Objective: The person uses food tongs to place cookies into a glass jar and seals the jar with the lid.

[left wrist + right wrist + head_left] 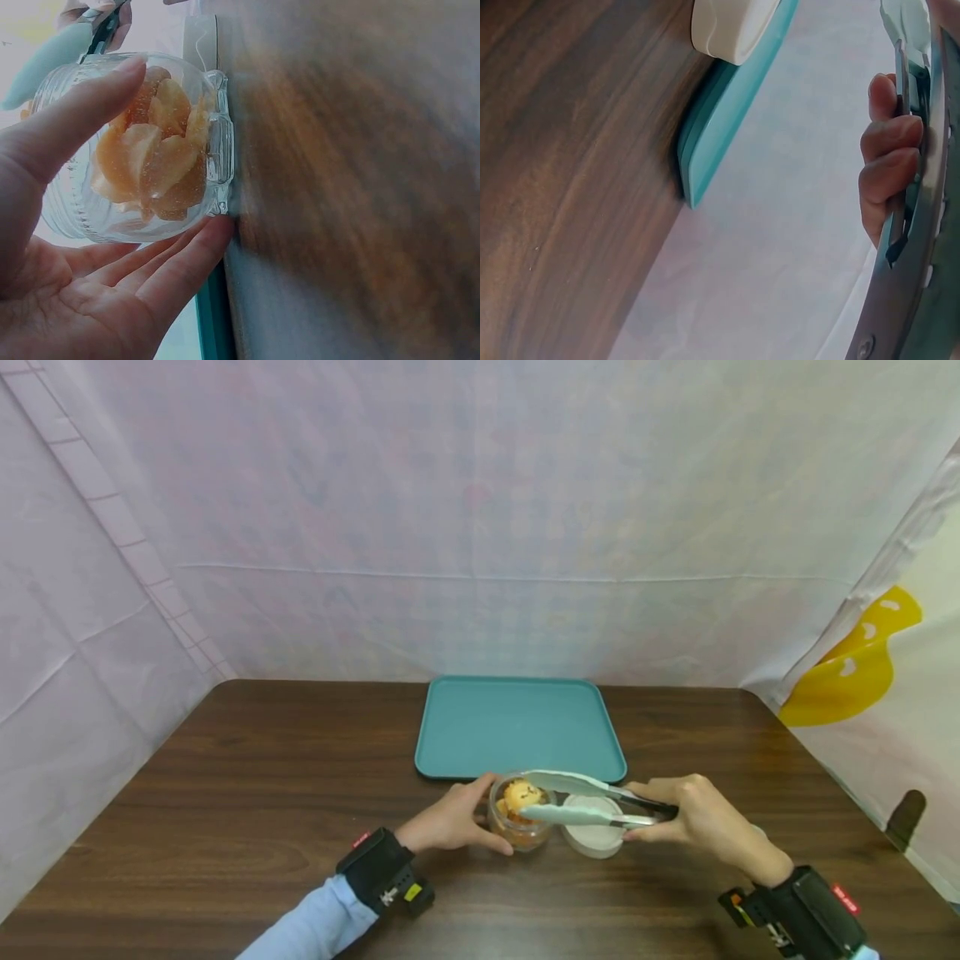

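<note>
A clear glass jar [522, 837] stands on the table, with golden-brown food pieces [150, 150] inside, their exact kind unclear. My left hand [457, 817] holds it from the left, thumb on one side and fingers on the other. From the right, my right hand [701, 818] grips metal tongs [573, 815] with pale green tips. Those tips are spread apart over the jar's mouth; one crosses in front of a yellowish piece [521, 794]. In the right wrist view, fingers [891, 172] wrap one arm of the tongs. Whether the tips touch any food is unclear.
Just right of the jar sits a round white lid or shallow tub [594, 843], partly under the tongs. A teal tray [517, 727] lies behind, close to the jar. The dark wooden table [300, 760] meets a pale cloth backdrop; a yellow shape [847, 681] hangs at right.
</note>
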Available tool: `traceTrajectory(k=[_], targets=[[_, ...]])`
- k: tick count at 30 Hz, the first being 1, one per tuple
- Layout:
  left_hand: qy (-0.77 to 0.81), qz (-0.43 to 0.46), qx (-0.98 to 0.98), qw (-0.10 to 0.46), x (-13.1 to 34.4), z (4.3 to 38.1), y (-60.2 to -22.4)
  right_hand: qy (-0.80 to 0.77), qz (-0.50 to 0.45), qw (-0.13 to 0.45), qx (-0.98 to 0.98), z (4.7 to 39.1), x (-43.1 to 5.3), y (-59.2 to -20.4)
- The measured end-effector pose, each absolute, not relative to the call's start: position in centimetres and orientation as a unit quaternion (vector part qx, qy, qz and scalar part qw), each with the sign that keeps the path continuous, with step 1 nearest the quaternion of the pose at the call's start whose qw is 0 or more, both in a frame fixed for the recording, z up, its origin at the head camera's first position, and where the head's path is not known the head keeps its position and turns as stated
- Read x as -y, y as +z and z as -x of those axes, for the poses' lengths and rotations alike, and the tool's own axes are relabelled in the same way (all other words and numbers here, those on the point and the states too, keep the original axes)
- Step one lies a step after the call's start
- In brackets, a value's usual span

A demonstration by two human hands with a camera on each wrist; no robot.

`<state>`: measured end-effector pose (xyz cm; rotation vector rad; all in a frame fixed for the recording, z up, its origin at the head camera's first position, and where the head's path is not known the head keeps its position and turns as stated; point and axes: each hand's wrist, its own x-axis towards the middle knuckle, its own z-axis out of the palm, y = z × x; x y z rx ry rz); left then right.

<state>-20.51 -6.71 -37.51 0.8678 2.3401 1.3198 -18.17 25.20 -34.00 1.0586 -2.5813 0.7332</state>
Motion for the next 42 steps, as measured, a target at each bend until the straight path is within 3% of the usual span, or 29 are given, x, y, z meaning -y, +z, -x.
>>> traceTrajectory(k=[26, 33, 42], targets=[[0.471, -0.301, -0.813, 0.163, 6.8, 20.6, -37.3, 0.269, -0.367, 0.119, 0.883, 18.0, -24.9, -34.4], [0.465, -0.304, -0.816, 0.16, 6.8, 20.6, -37.4, 0.256, -0.345, 0.185, 0.884, 18.0, -25.2, -34.5], [0.473, -0.3, -0.811, 0.169, 6.8, 20.6, -37.5, 0.245, -0.24, 0.241, 0.908, 18.0, -26.5, -33.9]])
